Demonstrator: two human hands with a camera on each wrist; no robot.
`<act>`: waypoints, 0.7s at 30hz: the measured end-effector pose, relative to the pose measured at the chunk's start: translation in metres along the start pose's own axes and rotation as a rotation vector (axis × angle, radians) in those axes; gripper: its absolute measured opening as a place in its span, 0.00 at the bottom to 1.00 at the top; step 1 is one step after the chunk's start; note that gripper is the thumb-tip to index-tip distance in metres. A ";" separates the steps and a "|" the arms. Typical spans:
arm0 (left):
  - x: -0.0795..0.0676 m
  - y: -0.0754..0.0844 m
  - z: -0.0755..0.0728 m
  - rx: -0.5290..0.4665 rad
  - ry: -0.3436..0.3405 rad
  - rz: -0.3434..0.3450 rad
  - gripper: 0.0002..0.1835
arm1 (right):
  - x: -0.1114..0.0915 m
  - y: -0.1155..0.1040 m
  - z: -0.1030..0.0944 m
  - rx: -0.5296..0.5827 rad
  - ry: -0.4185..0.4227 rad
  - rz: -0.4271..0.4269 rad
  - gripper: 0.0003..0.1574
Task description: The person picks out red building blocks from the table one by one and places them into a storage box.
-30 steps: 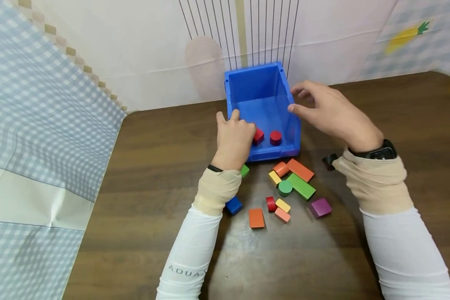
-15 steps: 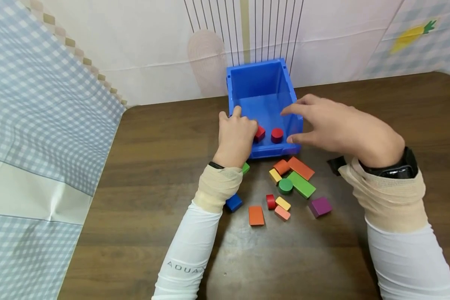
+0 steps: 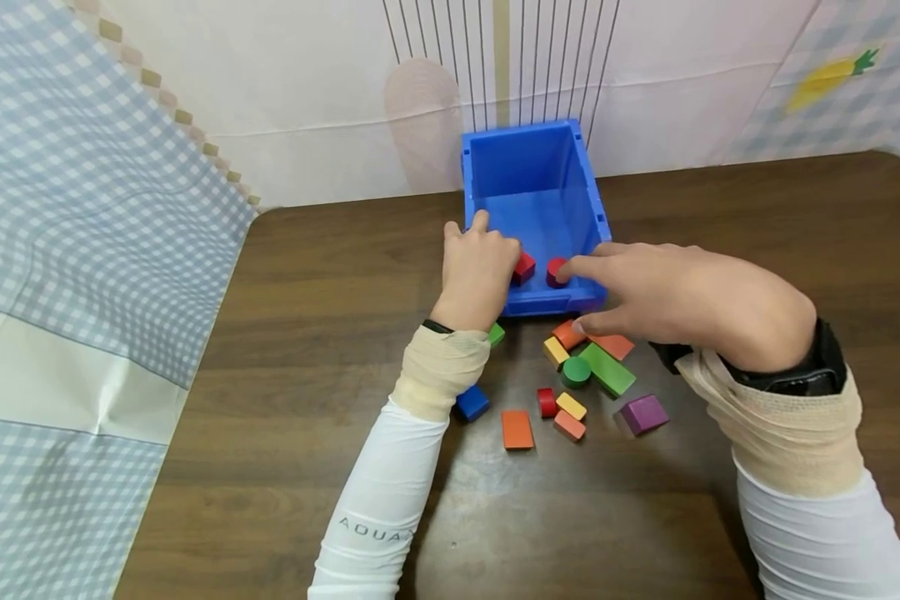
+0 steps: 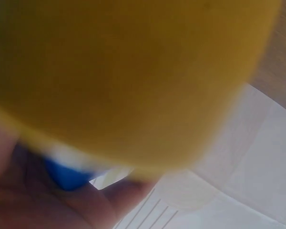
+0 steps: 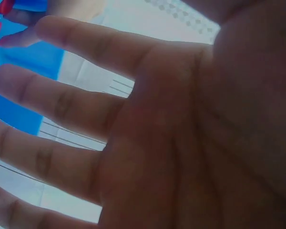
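My left hand (image 3: 477, 268) lies over the left wall of an open blue bin (image 3: 536, 304) and grips it. In the left wrist view, a blue piece of the bin (image 4: 69, 179) shows among the fingers, and a blurred yellow shape I cannot identify fills most of that view. Inside the bin, a red block (image 3: 523, 267) sits close by the left hand and a red cylinder (image 3: 554, 272) sits to its right. My right hand (image 3: 690, 292) reaches across the bin's front right corner, fingers spread and thumb above an orange block (image 3: 568, 335).
In front of the bin, several loose blocks lie on the brown table (image 3: 330, 350): a green bar (image 3: 607, 369), a green cylinder (image 3: 576, 372), a purple block (image 3: 644, 414), a blue block (image 3: 472, 403) and others. A patterned cloth (image 3: 330, 100) borders the back and left.
My right hand has come away from the bin's right rim, moving toward me to the front corner above the orange blocks. The left hand stays at the bin's left wall. The view has shifted slightly.
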State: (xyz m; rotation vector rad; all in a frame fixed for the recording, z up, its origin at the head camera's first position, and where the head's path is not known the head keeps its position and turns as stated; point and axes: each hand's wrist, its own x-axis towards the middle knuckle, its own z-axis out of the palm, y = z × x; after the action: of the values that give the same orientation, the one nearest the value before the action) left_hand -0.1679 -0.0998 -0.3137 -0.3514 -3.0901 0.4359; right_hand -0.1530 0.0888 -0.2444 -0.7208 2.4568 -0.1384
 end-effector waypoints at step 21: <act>-0.004 -0.024 -0.002 -0.376 0.114 0.115 0.17 | 0.001 0.000 0.005 0.001 -0.003 -0.007 0.45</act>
State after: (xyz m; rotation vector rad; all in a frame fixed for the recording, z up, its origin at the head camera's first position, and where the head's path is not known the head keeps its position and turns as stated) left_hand -0.1690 -0.1228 -0.3054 -0.5364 -3.0350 -0.1675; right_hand -0.1514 0.0881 -0.2488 -0.7293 2.4517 -0.1409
